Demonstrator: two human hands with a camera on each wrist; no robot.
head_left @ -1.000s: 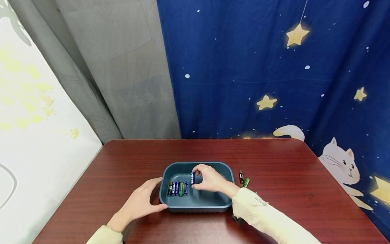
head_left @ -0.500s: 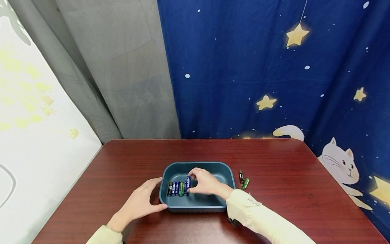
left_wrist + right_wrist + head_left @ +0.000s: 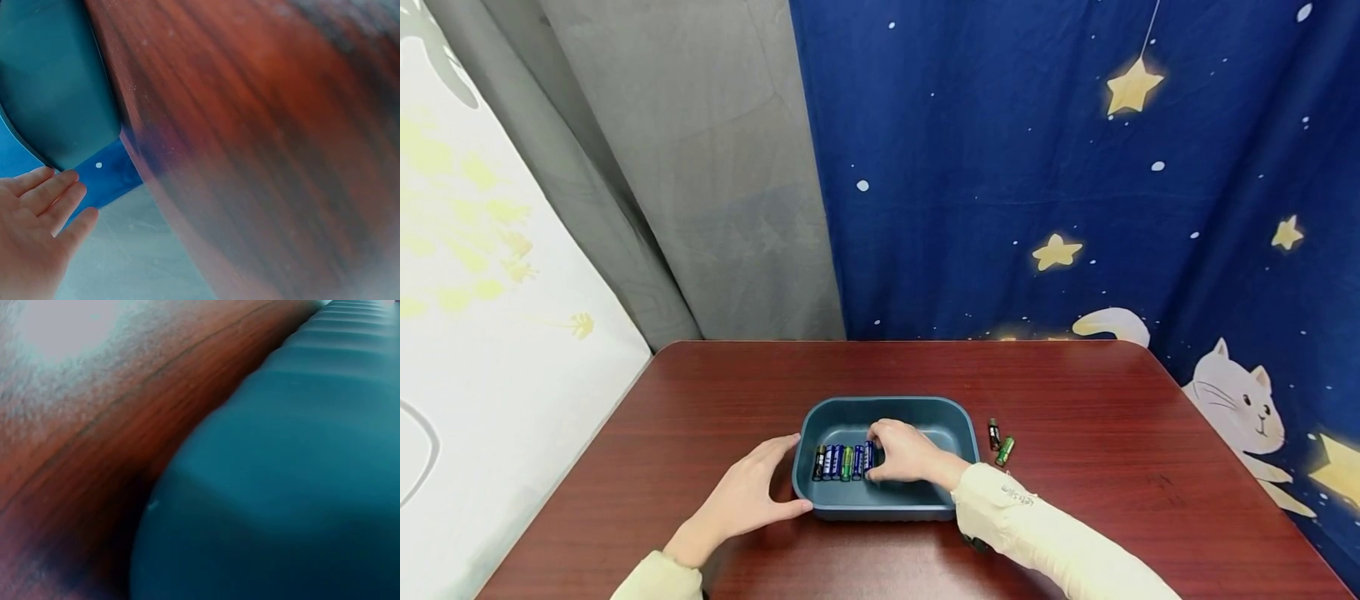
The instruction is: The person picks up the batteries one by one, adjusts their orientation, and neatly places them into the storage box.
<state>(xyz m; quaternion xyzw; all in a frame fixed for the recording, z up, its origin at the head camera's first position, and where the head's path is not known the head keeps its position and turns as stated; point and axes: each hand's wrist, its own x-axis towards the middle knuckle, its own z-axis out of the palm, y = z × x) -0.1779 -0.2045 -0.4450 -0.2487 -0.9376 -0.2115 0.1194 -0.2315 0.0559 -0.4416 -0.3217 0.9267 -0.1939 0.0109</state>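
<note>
A blue-green plastic bin point(image 3: 887, 514) stands on the table, and its outer wall fills much of the right wrist view. Inside it, to the left, a row of batteries point(image 3: 837, 463) lies side by side, in black, blue and green. At the row's right end my right hand point(image 3: 910, 452) pinches a blue battery point(image 3: 868, 458) by its two ends, between thumb and fingers. My left hand point(image 3: 745, 492) touches the bin's left side, thumb and fingers spread apart. Straight fingers point(image 3: 59, 190) of that hand show against the bin's edge in the left wrist view.
To the right of the bin, a black battery point(image 3: 994, 434) and a green battery point(image 3: 1004, 451) lie on the reddish-brown table point(image 3: 737, 375). Behind the table hang a grey curtain point(image 3: 715, 208) and a blue starry curtain point(image 3: 955, 167).
My right hand has brought the blue battery left and down to the right end of the row. The left hand has stayed at the bin's side.
</note>
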